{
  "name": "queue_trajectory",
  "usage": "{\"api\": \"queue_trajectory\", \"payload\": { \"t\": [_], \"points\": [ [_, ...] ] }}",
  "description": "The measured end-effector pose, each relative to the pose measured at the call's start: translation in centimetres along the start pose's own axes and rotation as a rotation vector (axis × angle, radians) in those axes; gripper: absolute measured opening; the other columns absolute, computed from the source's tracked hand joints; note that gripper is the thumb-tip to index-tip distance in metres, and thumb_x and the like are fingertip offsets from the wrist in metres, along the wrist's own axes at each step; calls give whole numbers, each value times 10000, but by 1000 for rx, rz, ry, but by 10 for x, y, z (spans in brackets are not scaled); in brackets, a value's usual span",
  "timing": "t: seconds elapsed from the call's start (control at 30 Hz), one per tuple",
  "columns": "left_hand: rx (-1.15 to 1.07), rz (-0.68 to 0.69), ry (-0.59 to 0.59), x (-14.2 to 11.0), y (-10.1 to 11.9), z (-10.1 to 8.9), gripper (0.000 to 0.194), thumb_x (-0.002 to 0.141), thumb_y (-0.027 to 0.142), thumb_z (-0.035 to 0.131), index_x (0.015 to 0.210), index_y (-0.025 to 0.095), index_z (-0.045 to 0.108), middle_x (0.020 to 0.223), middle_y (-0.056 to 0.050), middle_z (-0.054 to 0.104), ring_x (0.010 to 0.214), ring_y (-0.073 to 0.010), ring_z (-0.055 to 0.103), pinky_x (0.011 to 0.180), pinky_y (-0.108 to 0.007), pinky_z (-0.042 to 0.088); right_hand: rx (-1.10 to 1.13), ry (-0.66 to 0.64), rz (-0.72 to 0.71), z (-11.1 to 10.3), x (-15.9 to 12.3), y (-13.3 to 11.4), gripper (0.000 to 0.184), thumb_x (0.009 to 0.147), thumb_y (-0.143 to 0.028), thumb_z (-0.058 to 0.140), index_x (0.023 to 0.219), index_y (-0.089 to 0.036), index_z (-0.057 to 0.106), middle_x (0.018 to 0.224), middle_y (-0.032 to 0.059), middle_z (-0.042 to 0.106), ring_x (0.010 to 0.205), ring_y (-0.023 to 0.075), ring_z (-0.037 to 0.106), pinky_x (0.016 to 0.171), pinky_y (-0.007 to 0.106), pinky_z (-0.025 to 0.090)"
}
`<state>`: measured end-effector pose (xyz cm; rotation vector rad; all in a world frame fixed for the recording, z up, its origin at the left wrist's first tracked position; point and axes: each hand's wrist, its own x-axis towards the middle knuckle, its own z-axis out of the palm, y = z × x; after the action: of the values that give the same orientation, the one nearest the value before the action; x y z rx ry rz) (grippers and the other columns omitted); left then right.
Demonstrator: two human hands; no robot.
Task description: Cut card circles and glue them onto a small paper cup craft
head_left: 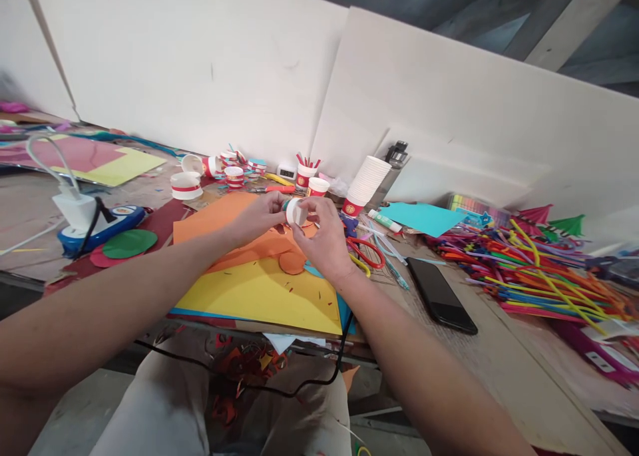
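Observation:
Both my hands meet above a stack of orange point(214, 226) and yellow paper sheets point(264, 296). My left hand point(259, 216) pinches one side of a small white round piece point(295, 212), a cut paper-cup ring with a green bit at its edge. My right hand point(324, 239) grips the other side of the same piece with curled fingers. An orange paper disc point(292, 263) lies on the sheets just under my right hand.
Red-handled scissors point(367, 251) and a black phone point(439, 295) lie right of my hands. A stack of white cups point(368, 180), cut cup rings point(186, 185), a glue stick point(384, 221), a pile of coloured pipe cleaners point(539, 269) and a power strip with charger point(82, 220) surround the sheets.

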<state>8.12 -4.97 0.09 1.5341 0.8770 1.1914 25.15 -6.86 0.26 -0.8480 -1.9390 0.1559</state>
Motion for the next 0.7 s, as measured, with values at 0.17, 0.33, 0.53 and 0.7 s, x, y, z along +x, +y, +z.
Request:
{"api": "queue_trajectory", "payload": {
  "t": [0.17, 0.33, 0.53, 0.7],
  "points": [
    [-289, -23, -53, 0, -2, -2, 311, 713, 315, 802, 885, 173, 584, 861, -15, 672, 734, -143, 661, 682, -288, 565, 45, 42, 0, 2, 1, 5, 408, 785, -191, 654, 1165, -204, 505, 1160, 117, 583, 1055, 234, 601, 856, 394, 568],
    [-486, -19, -171, 4, -10, -8, 280, 784, 355, 775, 891, 164, 600, 868, -33, 683, 773, -169, 679, 729, -335, 580, 63, 41, -8, 1, 2, 6, 413, 803, -181, 637, 1197, -209, 516, 1209, 129, 556, 1102, 233, 597, 840, 383, 590],
    [-435, 19, -215, 3, -11, -9, 309, 807, 395, 772, 949, 156, 635, 923, -51, 683, 855, -173, 678, 785, -334, 578, 38, 48, -6, -1, 1, 3, 406, 813, -162, 640, 1204, -203, 536, 1228, 134, 550, 1156, 241, 579, 907, 399, 583],
    [-379, 24, -206, 3, -10, -9, 394, 750, 413, 822, 991, 165, 633, 939, -54, 690, 845, -168, 678, 757, -310, 575, 15, 39, -29, -2, 0, 1, 421, 814, -161, 655, 1219, -198, 546, 1223, 133, 543, 1198, 251, 556, 982, 425, 551]
  ]
}}
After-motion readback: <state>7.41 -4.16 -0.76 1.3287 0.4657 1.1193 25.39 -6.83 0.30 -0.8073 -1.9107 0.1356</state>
